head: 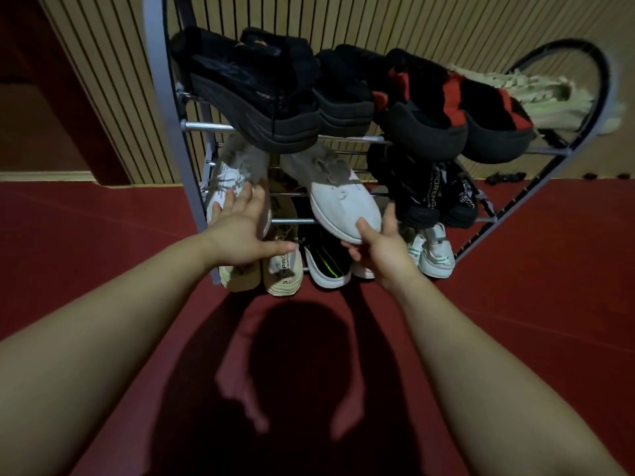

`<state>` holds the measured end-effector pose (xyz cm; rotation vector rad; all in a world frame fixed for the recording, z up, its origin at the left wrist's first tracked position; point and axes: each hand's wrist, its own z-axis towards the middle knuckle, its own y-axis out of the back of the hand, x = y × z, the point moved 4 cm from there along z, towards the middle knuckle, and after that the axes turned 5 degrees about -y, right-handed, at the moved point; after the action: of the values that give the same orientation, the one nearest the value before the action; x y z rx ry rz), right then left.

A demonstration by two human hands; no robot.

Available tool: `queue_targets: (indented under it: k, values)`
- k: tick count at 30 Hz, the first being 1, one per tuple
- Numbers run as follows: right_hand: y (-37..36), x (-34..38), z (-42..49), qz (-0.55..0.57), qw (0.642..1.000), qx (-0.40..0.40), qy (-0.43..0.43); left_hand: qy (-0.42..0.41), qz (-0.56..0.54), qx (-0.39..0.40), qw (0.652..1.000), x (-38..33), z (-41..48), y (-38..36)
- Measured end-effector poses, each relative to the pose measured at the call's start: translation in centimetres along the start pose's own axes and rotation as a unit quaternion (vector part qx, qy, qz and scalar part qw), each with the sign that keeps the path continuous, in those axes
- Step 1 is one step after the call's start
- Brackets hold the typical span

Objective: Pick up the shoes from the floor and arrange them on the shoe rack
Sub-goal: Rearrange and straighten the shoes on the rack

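A metal shoe rack (165, 84) stands against the slatted wall, its tiers full of shoes. On the middle tier a white and grey sneaker (338, 197) points toward me; my right hand (381, 245) grips its toe, thumb on top and fingers underneath. Its partner, a white and grey sneaker (228, 180), sits at the left of the same tier. My left hand (240, 231) lies on it with straight, spread fingers pressing its toe. Black shoes (261, 94) and black-and-red shoes (446, 108) fill the top tier.
Black sneakers (433, 197) fill the middle tier's right side. The bottom tier holds beige shoes (281, 273), a black shoe with a green stripe (326, 262) and white shoes (433, 255). A pale green shoe (536, 94) lies at the top right. Red floor (103, 242) surrounds the rack.
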<state>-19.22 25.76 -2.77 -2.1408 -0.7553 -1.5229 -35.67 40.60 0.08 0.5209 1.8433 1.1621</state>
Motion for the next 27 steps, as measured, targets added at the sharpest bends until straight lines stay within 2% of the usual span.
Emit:
queue_targets:
  k: [3,6,10,12,16,21,23,27]
  values:
    - [5.2,0.7,-1.5,-0.04,0.999,0.005,0.031,-0.013,-0.034,-0.019,0.999,-0.6,-0.1,0.1]
    - [10.0,1.5,-2.7,-0.013,0.999,-0.007,0.044,-0.056,-0.073,-0.047,0.995,-1.9,0.0,0.2]
    - [14.1,3.8,-4.5,-0.055,0.992,-0.027,0.112,-0.125,-0.126,-0.038,0.983,-4.0,0.1,-0.6]
    - [15.4,4.3,-4.9,-0.053,0.992,-0.016,0.117,-0.177,-0.145,-0.008,0.973,-5.0,0.0,-0.9]
    - [16.1,3.6,-4.6,-0.057,0.993,0.024,0.104,-0.276,-0.125,0.111,0.946,-7.0,-1.1,-2.2]
    - [13.9,2.5,-4.2,-0.007,0.996,0.069,0.055,-0.278,-0.224,0.228,0.906,-8.5,-3.1,-4.7]
    - [13.3,2.0,-3.7,0.02,0.995,0.083,0.048,-0.293,-0.235,0.236,0.896,-8.7,-3.6,-5.4]
    - [11.5,1.7,-3.3,0.058,0.998,0.027,0.004,-0.287,-0.277,0.216,0.891,-8.7,-3.6,-5.1]
